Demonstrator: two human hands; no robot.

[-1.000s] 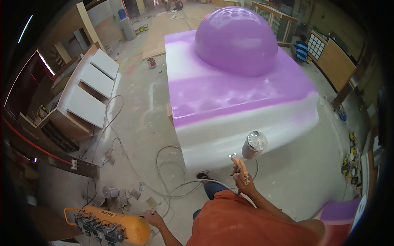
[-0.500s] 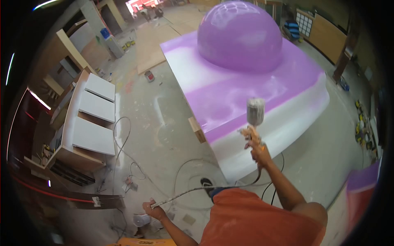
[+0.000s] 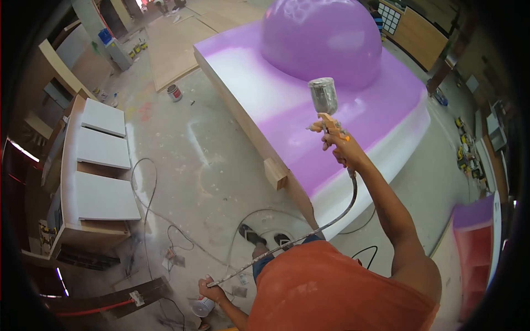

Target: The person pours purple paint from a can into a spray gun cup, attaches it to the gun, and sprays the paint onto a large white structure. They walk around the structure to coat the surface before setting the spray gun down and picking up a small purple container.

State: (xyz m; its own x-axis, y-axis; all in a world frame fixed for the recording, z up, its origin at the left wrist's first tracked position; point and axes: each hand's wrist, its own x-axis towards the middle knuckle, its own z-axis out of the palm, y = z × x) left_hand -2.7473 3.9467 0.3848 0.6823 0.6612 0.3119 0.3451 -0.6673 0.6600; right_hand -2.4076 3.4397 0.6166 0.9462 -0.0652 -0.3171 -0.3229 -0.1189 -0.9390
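My right hand (image 3: 343,149) is wrapped round the handle of a spray gun (image 3: 332,126), raised over a large platform (image 3: 381,135). On top of the gun sits a paint-smeared metal cup (image 3: 323,95). The platform is part purple, part white, and carries a big purple dome (image 3: 320,41). From the gun's handle an air hose (image 3: 287,243) runs down across my body. Low on the left, my left hand (image 3: 211,288) is closed round this hose. The gun's nozzle points left, apart from the surface.
White panels (image 3: 107,196) lie on a wooden cabinet (image 3: 96,237) at left. A paint can (image 3: 174,92) stands on the floor. Loose hose (image 3: 146,198) loops near my feet. A wooden block (image 3: 275,174) juts from the platform's side. A purple-and-red shelf unit (image 3: 475,248) stands at right.
My right hand has lifted the spray gun up and slightly left over the purple surface. My view has shifted right, and both feet now show. The left hand still grips the hose.
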